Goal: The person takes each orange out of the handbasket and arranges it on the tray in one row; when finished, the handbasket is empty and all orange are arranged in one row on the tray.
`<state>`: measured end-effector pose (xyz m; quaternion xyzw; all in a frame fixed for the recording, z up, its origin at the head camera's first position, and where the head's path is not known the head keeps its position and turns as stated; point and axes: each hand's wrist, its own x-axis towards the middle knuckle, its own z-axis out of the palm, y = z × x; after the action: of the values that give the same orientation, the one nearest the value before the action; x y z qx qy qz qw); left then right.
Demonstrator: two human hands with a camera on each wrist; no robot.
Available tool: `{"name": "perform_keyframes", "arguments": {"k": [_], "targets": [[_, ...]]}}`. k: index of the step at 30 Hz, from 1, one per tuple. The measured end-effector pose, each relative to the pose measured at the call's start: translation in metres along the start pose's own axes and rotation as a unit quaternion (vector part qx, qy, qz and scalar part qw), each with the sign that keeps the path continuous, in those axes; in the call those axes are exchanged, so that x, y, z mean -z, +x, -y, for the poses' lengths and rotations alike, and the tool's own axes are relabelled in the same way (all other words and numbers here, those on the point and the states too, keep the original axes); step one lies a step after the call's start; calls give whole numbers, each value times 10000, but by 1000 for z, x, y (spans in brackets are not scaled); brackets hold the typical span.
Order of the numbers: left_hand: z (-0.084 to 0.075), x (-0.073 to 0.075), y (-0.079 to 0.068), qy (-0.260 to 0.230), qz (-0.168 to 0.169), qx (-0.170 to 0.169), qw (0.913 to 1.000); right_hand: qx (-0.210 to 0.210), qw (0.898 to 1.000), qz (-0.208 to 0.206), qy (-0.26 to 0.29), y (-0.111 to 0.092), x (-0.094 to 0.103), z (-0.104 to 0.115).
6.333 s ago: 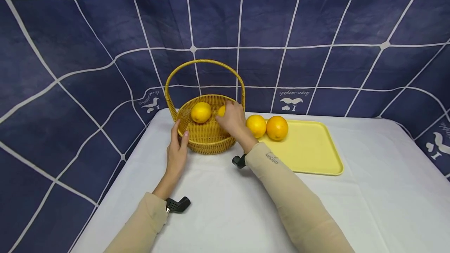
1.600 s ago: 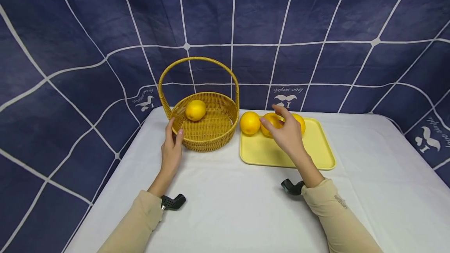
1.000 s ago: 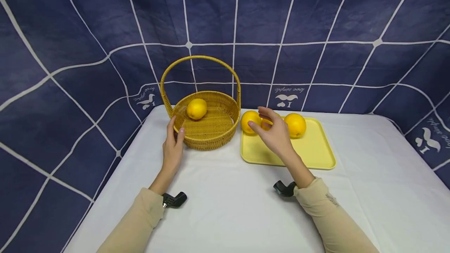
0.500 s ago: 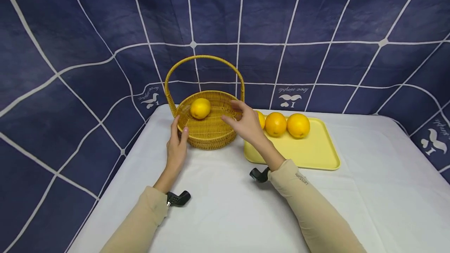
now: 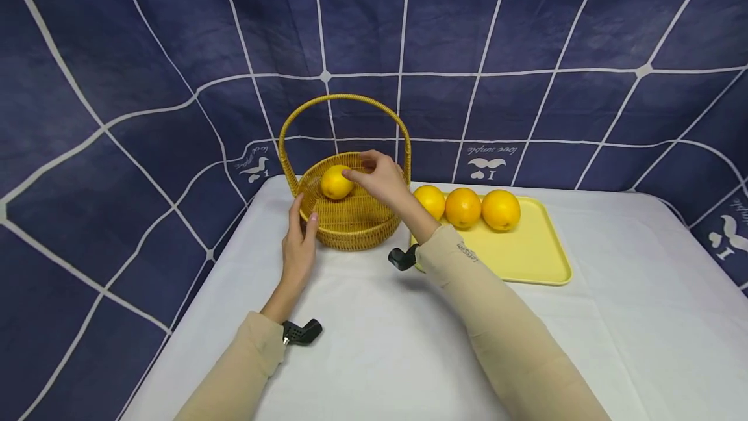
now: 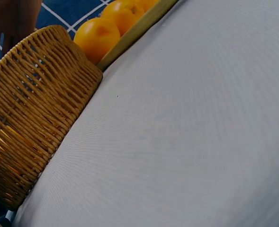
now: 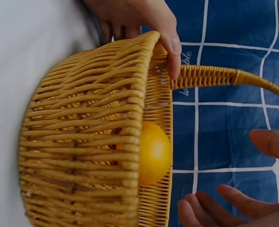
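Observation:
A round woven basket (image 5: pixel 350 239) with a tall arched handle stands on the white cloth. One yellowish orange (image 5: pixel 336 182) lies inside, toward its left. My left hand (image 5: pixel 299 249) holds the basket's left rim; the right wrist view shows its thumb (image 7: pixel 175 47) lapping over the edge. Over the basket's inside, my right hand (image 5: pixel 382 180) reaches in just right of the orange. Its fingers (image 7: pixel 243 201) are spread and hold nothing; the right wrist view shows them apart from the fruit. Three oranges (image 5: pixel 463 208) sit in a row on the yellow tray (image 5: pixel 526 258).
The tray stands right beside the basket, its oranges along the back edge. A white cloth (image 5: pixel 362 343) covers the table. Behind and to the left hangs a dark blue curtain (image 5: pixel 526 31) with white grid lines, close to the basket's back.
Earlier, my right hand grasped a second fruit in the basket; a third orange has since appeared on the tray. That hand then moved left from the tray to the basket. My left hand stayed put.

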<state>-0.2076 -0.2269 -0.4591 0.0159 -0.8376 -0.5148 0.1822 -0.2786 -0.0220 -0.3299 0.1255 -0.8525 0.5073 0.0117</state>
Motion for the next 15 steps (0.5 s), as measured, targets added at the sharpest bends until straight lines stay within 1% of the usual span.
{"name": "perform_keyframes", "arguments": {"k": [3,7,11,13,15], "targets": [[-1,-1,1,17,-7,5,10000,-331,9991,200,172,11,-5,2],[0,-2,1,32,77,14,10000,-915,9950,225,319,25,-14,-1],[1,-1,1,50,34,7,10000,-1508,9849,227,824,40,-23,-2],[1,0,1,29,-5,-8,10000,-1735,9790,255,1035,46,-28,-4],[1,-1,0,26,-1,11,10000,-1918,9747,278,1116,50,-33,-6]]}}
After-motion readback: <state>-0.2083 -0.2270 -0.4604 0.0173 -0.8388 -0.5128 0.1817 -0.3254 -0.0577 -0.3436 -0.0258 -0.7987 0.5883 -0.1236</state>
